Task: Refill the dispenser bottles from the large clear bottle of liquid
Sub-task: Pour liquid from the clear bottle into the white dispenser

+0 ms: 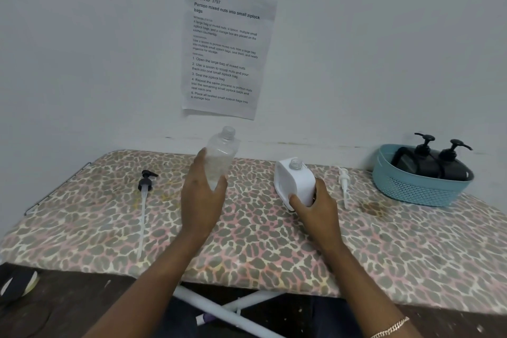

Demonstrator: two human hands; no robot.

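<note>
My left hand [201,195] grips the large clear bottle [220,155] near its base, holding it uncapped and leaning slightly right above the leopard-print board [260,241]. My right hand [315,206] holds the lower part of a white dispenser bottle [295,181], which stands tilted on the board with its neck open. A black pump head with a long white tube [144,195] lies to the left. A white pump [344,184] lies to the right of the white bottle.
A teal basket [417,189] at the back right holds two black pump dispenser bottles [436,162]. A printed sheet [225,49] hangs on the wall behind. White frame legs [233,310] show under the board's near edge.
</note>
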